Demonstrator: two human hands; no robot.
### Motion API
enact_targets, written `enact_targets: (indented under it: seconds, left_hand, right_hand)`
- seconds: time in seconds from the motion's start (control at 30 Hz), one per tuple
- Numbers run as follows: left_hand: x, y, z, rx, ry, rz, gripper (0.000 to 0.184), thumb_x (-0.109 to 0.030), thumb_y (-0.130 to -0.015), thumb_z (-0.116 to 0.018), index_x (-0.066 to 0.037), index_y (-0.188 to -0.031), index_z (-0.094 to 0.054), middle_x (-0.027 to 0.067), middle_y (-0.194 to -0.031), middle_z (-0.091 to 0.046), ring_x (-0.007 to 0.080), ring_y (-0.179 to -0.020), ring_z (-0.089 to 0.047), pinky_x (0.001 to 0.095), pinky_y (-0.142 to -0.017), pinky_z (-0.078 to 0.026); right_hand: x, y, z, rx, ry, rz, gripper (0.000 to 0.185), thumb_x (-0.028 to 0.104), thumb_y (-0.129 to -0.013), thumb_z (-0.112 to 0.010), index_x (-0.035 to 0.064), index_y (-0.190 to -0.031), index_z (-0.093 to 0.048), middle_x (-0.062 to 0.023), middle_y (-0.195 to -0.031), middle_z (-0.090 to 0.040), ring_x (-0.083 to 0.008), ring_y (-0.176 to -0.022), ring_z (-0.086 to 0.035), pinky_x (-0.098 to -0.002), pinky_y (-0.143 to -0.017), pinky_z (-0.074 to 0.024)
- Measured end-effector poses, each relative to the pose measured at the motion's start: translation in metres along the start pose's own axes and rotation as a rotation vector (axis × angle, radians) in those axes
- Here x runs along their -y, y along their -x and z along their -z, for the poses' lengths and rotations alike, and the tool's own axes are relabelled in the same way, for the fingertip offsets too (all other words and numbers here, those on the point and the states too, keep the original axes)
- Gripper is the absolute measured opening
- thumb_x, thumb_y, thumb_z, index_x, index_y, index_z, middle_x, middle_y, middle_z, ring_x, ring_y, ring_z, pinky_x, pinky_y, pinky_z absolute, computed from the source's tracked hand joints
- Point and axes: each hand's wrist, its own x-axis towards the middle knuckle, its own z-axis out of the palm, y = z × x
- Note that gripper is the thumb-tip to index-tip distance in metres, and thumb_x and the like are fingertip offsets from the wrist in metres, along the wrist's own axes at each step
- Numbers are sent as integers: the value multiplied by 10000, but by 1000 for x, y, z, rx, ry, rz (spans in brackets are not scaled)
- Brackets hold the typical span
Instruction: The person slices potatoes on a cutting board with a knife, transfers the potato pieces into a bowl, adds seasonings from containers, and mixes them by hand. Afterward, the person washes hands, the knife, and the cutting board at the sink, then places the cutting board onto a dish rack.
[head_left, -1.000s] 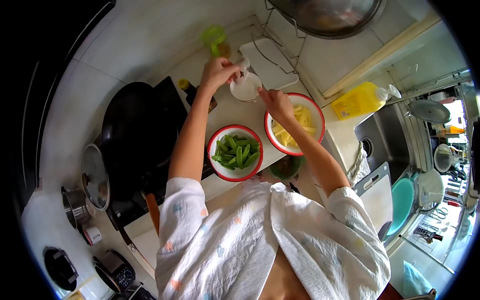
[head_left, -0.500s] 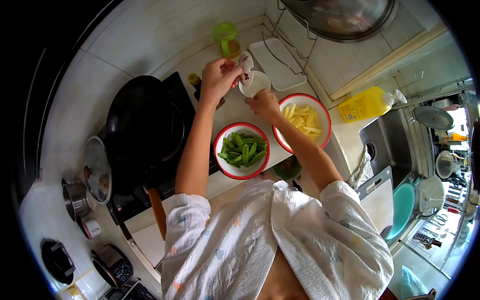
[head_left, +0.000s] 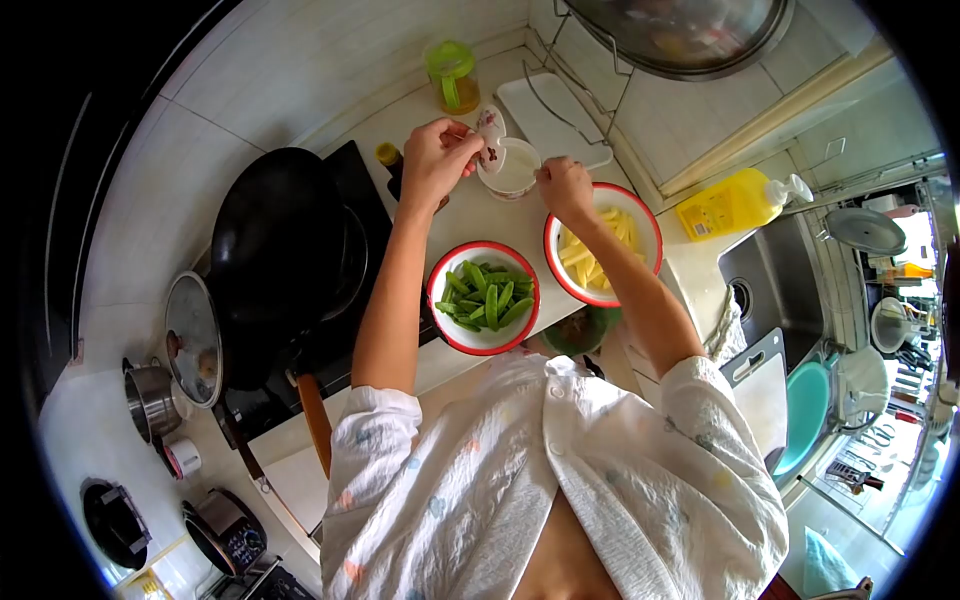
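Your left hand, seen from the head camera, is pinching a white lid with a dark red pattern, and the lid is standing tilted at the near-left edge of a small white pot. Your right hand is curling its fingers closed just beside the pot's right side; a small pale bit is showing at its fingertips, but you cannot tell from here what it is grasping, if anything. The pot is resting uncovered on the pale counter, between your two hands, and its inside is looking whitish.

Your right wrist is passing over a red-rimmed bowl that is holding pale yellow strips. Nearer your body, between your forearms, a second red-rimmed bowl is holding green pods. Beyond the pot, a white tray is lying by the wall, and a jar with a green lid is standing to its left. A bottle with a yellow cap is showing partly behind your left arm. Farther left, a black wok is sitting on the stove. On the right, a yellow pump bottle is resting near the sink.
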Motion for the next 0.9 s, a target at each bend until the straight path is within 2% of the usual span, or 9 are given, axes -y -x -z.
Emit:
enact_targets:
  seconds: [0.2,0.3,0.37,0.4,0.5,0.63,0.8,0.87,0.9]
  left_hand:
    - [-1,2,1,8,-3,19,163,-75,-782,-658,74,-838,-625,79,-654,-649,93,-508,-567,225,-476,-457]
    - [-2,4,0,11,-9,27,165,-80,-782,-658,71,-838,-626,80,-657,-650,93,-511,-568,226,-482,-460]
    - [-3,5,0,9,-5,19,165,-81,-783,-659,70,-839,-627,81,-661,-651,92,-515,-570,226,-484,-462]
    - [-4,7,0,9,-1,13,165,-82,-783,-660,68,-840,-627,81,-664,-653,91,-519,-571,225,-487,-465]
    - [-6,9,-3,-11,16,5,161,-77,-784,-658,65,-855,-627,80,-673,-656,88,-528,-576,221,-490,-466]
    - [-9,13,-6,-19,50,-32,154,-66,-799,-653,65,-875,-623,78,-699,-664,85,-541,-582,216,-493,-470]
    - [-10,19,-17,-6,15,-44,147,-69,-804,-655,59,-867,-623,78,-708,-666,82,-539,-575,213,-498,-472]
    - [-9,23,-21,28,38,-41,145,-75,-808,-656,53,-869,-626,78,-710,-668,83,-542,-577,213,-505,-475]
    - [-9,24,-23,29,5,-49,144,-79,-811,-652,50,-870,-627,78,-713,-670,84,-545,-579,216,-510,-478]
  right_hand:
    - [-15,2,-8,90,-260,-114,168,208,-790,-649,55,-792,-719,-202,-795,-667,-364,-749,-661,-430,-706,-524]
    - [-25,4,-6,195,-390,-228,190,214,-781,-655,39,-774,-726,-169,-745,-679,-265,-621,-669,-367,-634,-522]
    - [-28,7,0,234,-577,-298,194,181,-799,-649,2,-752,-708,-119,-645,-653,-160,-482,-584,-302,-482,-450]
    - [-29,9,6,232,-578,-300,194,181,-799,-649,2,-752,-708,-119,-645,-653,-160,-482,-584,-302,-482,-450]
    - [-33,21,29,323,-1025,-473,195,129,-866,-628,-19,-741,-645,-18,-539,-499,-65,-416,-372,-234,-374,-228]
    - [-42,45,71,381,-1184,-441,190,154,-910,-610,-2,-801,-604,27,-570,-433,-45,-442,-298,-229,-399,-199]
    - [-58,89,130,327,-1205,-432,214,203,-938,-596,11,-845,-599,46,-582,-416,-32,-472,-312,-212,-422,-215]
    - [-61,111,148,209,-1107,-402,248,239,-952,-585,37,-810,-572,67,-552,-374,-31,-446,-275,-212,-406,-191]
    - [-67,121,152,159,-1012,-390,248,220,-943,-595,2,-824,-604,47,-586,-448,-33,-487,-342,-214,-435,-238]
